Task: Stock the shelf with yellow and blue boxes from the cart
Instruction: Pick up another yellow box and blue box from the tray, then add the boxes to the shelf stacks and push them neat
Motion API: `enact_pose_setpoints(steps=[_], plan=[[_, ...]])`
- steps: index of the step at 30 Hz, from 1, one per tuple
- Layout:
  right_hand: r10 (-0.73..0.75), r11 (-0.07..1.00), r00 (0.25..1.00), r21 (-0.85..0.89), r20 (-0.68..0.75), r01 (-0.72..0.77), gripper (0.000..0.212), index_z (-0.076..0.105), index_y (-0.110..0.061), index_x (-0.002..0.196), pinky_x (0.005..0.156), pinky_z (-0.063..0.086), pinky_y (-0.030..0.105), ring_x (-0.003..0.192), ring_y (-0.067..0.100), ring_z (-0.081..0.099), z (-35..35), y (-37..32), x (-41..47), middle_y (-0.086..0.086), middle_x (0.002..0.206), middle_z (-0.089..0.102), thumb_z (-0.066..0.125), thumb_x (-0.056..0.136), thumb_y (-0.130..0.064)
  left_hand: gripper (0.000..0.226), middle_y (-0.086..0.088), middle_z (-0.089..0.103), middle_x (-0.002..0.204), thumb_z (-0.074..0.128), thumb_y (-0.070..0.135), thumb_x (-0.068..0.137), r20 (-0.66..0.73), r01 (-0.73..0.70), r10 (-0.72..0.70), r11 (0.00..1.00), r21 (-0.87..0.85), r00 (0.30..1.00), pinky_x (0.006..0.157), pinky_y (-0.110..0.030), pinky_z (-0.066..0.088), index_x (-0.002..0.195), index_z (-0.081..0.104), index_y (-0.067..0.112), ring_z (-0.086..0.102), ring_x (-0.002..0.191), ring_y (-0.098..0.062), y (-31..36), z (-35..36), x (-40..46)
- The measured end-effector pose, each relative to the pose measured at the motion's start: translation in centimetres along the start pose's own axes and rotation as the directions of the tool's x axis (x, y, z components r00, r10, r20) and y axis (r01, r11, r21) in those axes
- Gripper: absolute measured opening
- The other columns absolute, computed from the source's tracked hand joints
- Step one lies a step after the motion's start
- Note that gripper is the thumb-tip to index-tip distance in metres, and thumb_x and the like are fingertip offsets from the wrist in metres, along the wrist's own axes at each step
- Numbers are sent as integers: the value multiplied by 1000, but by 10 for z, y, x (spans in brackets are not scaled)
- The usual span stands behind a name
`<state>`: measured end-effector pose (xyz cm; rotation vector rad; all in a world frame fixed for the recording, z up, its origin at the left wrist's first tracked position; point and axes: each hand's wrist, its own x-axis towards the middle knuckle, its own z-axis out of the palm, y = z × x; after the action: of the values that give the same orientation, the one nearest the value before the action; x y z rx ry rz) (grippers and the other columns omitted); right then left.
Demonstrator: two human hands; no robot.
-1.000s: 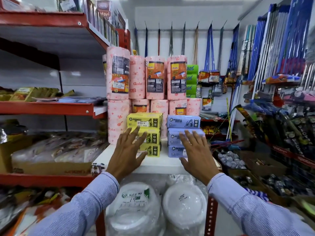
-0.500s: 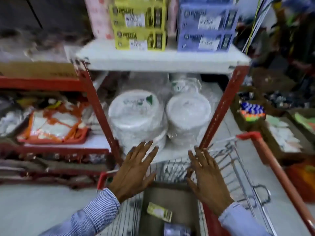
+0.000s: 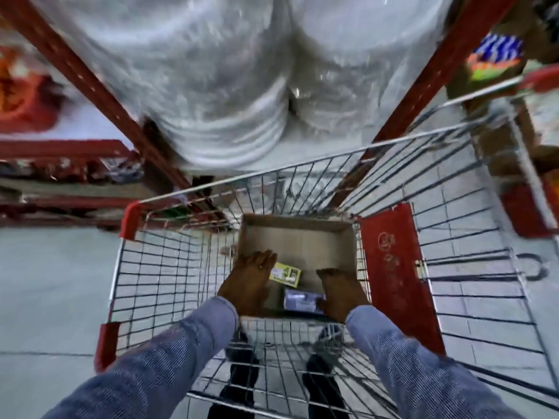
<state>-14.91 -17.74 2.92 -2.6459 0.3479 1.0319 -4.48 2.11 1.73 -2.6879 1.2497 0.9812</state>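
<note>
A wire shopping cart [image 3: 169, 267] with red corners stands below me, with an open cardboard carton [image 3: 302, 237] inside. On the carton's floor lie a yellow box [image 3: 287, 273] and a blue box [image 3: 302, 299]. My left hand [image 3: 251, 282] reaches into the carton, fingers stretched out, its fingertips at the yellow box's left end. My right hand [image 3: 338, 294] is down in the carton just right of the blue box, its thumb side against the box's end. Neither box is lifted. The shelf's stacked yellow and blue boxes are out of view.
Red shelf uprights [image 3: 99, 95] rise just beyond the cart's front. Wrapped stacks of white plates [image 3: 217, 101] fill the low shelf between them. A red panel [image 3: 393, 267] lines the cart's right side. Grey tiled floor [image 3: 45, 282] lies to the left.
My view has tipped down from the shelf into the cart. Both hands have dropped from above the cart's rim into the carton, next to the yellow and blue boxes.
</note>
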Motion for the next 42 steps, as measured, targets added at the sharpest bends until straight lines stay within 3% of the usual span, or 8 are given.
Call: enact_pose_setpoints(steps=[4,9,20,27,29,34,37,42], plan=[[-26,998,999,-49,21,27,46,60,-18,118,95,51,44,111,31,63,36,4,28,11,120,67,70,79,-40,80,-9,22,165,59,17,91,20,30,-32,997,66,999,122,-47,22,157,15,12,26,150,-28,-3,29,35],[-63,997,994,48,88,58,33,65,-11,109,87,53,37,106,32,65,60,6,50,15,118,66,75,81,-25,76,-11,22,165,55,-4,89,89,-26,24,999,28,996,124,-43,23,156,20,9,20,153,-29,-6,46,62],[-92,995,994,40,54,90,35,65,-14,105,78,50,32,100,29,64,53,8,60,13,114,65,78,78,-32,50,-9,65,125,67,1,78,-24,52,-54,995,-89,998,98,-41,52,126,59,13,61,116,-30,-8,35,71],[-57,998,998,16,16,56,61,62,-15,113,87,52,36,105,30,62,-25,5,31,13,118,63,90,63,-36,40,-11,71,114,74,12,76,-159,211,-250,951,-226,955,84,-41,57,114,65,14,68,103,-33,2,-31,31],[-83,996,993,-36,-86,80,64,61,-15,112,88,50,36,108,31,60,-92,-7,-6,12,119,62,89,61,-41,38,-9,72,115,75,19,79,-312,184,-259,950,-251,914,85,-41,58,116,67,17,68,105,-32,5,-95,-10],[-114,991,974,-87,-197,98,52,63,-17,94,75,50,34,95,32,65,-164,-19,-47,12,103,66,87,56,-43,45,-10,75,108,82,27,72,-452,170,-297,939,-300,841,84,-42,58,114,70,18,70,101,-34,4,-164,-60],[-149,988,921,-92,-360,124,44,58,-19,82,68,48,32,89,30,65,-232,-35,-98,11,96,67,85,56,-42,53,-7,76,111,81,22,66,-557,177,-315,941,-288,768,87,-38,58,118,70,21,70,102,-30,11,-236,-113],[-240,970,791,-177,-562,168,51,66,-22,93,62,46,29,81,23,61,-328,-64,-184,2,87,63,83,50,-46,63,-3,76,114,80,17,61,-725,176,-282,959,-220,629,88,-36,58,123,70,22,70,104,-27,19,-332,-195]])
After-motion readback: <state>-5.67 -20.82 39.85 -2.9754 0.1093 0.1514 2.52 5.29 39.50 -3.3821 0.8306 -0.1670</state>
